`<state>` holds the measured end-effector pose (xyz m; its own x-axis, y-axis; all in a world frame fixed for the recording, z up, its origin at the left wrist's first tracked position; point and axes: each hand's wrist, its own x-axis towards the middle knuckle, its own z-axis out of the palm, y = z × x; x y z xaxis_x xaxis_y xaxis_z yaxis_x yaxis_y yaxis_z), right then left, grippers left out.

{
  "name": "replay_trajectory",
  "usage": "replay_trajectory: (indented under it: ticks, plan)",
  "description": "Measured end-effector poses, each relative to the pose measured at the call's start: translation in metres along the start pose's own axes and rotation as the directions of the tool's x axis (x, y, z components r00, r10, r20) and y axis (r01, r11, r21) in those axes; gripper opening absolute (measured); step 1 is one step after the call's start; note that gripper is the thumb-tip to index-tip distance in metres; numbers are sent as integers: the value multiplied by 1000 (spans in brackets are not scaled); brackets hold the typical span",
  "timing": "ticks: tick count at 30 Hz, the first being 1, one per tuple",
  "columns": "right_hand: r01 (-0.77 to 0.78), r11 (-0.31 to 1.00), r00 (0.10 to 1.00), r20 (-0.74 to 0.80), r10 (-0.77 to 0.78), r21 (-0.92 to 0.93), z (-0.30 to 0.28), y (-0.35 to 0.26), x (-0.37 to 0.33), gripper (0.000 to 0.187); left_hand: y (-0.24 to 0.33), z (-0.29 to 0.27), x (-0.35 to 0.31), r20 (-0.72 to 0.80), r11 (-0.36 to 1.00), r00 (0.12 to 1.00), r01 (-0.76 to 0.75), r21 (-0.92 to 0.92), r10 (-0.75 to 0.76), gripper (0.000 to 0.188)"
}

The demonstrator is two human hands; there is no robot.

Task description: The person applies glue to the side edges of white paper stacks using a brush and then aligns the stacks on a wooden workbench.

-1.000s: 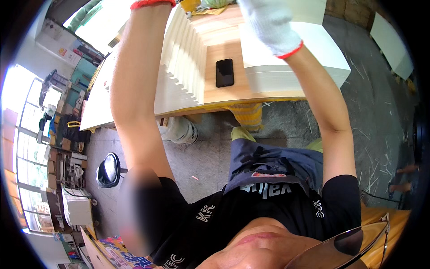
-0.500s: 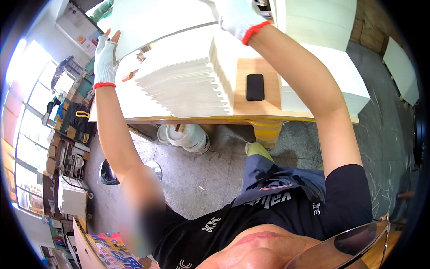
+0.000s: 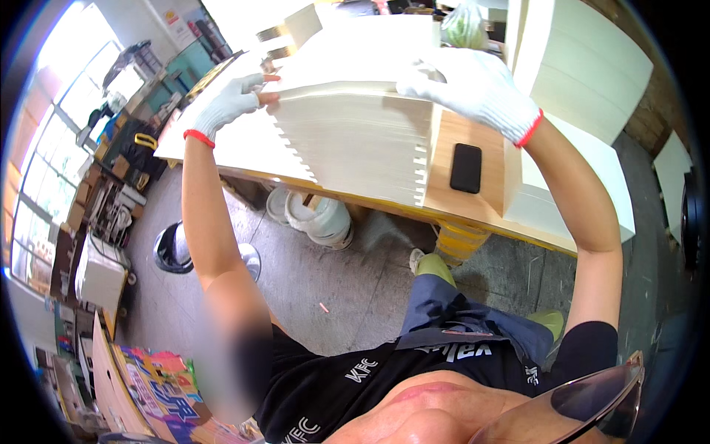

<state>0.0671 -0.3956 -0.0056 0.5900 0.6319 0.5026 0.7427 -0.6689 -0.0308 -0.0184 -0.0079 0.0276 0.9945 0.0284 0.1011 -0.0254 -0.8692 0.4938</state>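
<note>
A tall stack of white sheets [image 3: 355,144] stands on the table, its layers stepped at both sides. Over its top lies a large white sheet [image 3: 347,55], its near edge slightly bowed. At the near left corner of that sheet is my left hand [image 3: 225,107], in a white glove with red cuff; its bare thumb and forefinger are apart, touching the edge. My right hand [image 3: 477,89], gloved alike, is bent round the sheet's near right corner, thumb along the near edge. Its far fingertips are partly hidden.
A black phone [image 3: 466,168] rests on a wooden board right of the stack. More white stacks [image 3: 592,66] rise at the right. A bagged green item [image 3: 464,26] sits at the back. White buckets [image 3: 322,222] stand under the table's front edge.
The white sheet has come down and nearer, onto the stack. Both hands have moved toward me, the right one also rightward in view. My view has shifted.
</note>
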Motion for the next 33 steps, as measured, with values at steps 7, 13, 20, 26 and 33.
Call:
replay_trajectory:
  ticks: [7,13,20,26,33]
  plan:
    - [-38,999,999,9,38,8,5,-23,-11,59,-22,11,2,-126,999,991,-41,28,44,53]
    - [-44,992,998,-34,48,114,7,-23,-12,55,-23,13,3,-146,999,989,-33,37,39,50]
    - [94,939,981,-192,-31,330,30,-13,-16,42,-24,18,5,-228,997,973,-14,73,30,45]
    - [74,933,988,-156,-20,353,24,-20,-18,40,-34,18,5,-280,991,951,-114,70,129,26]
    - [59,929,989,-145,-6,364,30,-15,-18,38,-15,23,-1,-290,997,954,-63,49,75,42]
